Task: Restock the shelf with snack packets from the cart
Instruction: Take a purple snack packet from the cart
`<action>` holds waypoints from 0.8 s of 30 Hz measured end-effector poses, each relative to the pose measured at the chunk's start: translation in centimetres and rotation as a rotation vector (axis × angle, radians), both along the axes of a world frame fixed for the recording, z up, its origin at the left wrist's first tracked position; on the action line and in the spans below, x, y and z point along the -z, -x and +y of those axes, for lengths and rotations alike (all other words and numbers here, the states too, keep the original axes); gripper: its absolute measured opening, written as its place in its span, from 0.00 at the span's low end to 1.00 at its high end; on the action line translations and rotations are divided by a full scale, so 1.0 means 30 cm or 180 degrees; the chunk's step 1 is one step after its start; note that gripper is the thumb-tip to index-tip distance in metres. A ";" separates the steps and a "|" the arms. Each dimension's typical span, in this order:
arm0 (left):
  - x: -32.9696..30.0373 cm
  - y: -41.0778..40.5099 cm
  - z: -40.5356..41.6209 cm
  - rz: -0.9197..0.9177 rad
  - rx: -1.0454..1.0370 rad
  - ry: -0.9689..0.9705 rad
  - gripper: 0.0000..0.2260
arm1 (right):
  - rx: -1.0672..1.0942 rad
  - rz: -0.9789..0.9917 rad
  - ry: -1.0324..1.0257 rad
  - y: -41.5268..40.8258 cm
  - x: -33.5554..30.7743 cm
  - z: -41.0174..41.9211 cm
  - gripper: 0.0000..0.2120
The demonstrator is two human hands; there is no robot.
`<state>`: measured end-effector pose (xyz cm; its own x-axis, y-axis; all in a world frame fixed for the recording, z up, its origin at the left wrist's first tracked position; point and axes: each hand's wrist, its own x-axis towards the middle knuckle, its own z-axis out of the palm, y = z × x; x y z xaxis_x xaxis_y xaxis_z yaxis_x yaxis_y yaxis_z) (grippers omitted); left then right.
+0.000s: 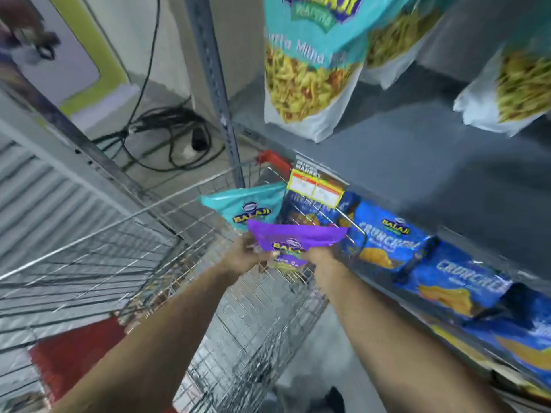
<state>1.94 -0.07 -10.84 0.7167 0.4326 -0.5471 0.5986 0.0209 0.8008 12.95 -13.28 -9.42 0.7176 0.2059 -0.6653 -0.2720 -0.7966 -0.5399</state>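
While both hands reach over wire cart [167, 263], purple packet [293, 239] sits pinched between them above basket's far end. Left hand [243, 256] clamps crinkly foil at left edge; right hand [317, 257] grips right edge, fingers closed on film. Glossy teal packet [244, 207] and dark blue one lie in basket just behind. Grey metal shelf [417, 162] at right carries upright teal-topped pouches [307, 67], clear windows showing yellow strands. Blue crisp bags [390, 234] line lower tier. Frame motion-blurred.
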 end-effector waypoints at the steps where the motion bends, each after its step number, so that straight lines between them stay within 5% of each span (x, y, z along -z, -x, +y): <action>1: 0.013 -0.012 -0.008 -0.0135 -0.0101 0.0001 0.17 | 0.0262 0.0110 -0.0037 -0.017 0.020 0.007 0.05; 2: 0.032 -0.022 -0.021 -0.0240 -0.0203 0.0011 0.13 | 0.0564 0.0103 -0.0162 -0.022 0.041 0.010 0.03; 4: 0.040 -0.031 -0.042 -0.0293 -0.0579 0.0004 0.05 | 0.1086 0.0031 -0.0220 -0.014 0.029 0.010 0.15; 7: -0.021 -0.034 -0.057 -0.0370 -0.0733 -0.0147 0.09 | 0.0735 -0.0508 -0.0081 0.006 -0.049 -0.006 0.18; 10: -0.114 0.001 -0.029 -0.0520 -0.0798 -0.0268 0.11 | 0.0218 -0.1096 -0.0742 0.035 -0.159 -0.027 0.14; 16: -0.453 0.098 -0.032 -0.1172 -0.0569 -0.0586 0.07 | 0.0010 -0.1394 -0.1735 0.114 -0.472 -0.113 0.12; 24: -0.984 -0.087 -0.368 -0.2298 0.0115 -0.0934 0.05 | 0.0244 -0.1884 -0.2482 -0.024 -0.943 -0.534 0.24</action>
<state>4.54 -11.11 18.66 0.8682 0.4570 0.1935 -0.0767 -0.2616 0.9621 13.68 -29.30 18.87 0.9211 0.3738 0.1089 0.1760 -0.1503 -0.9728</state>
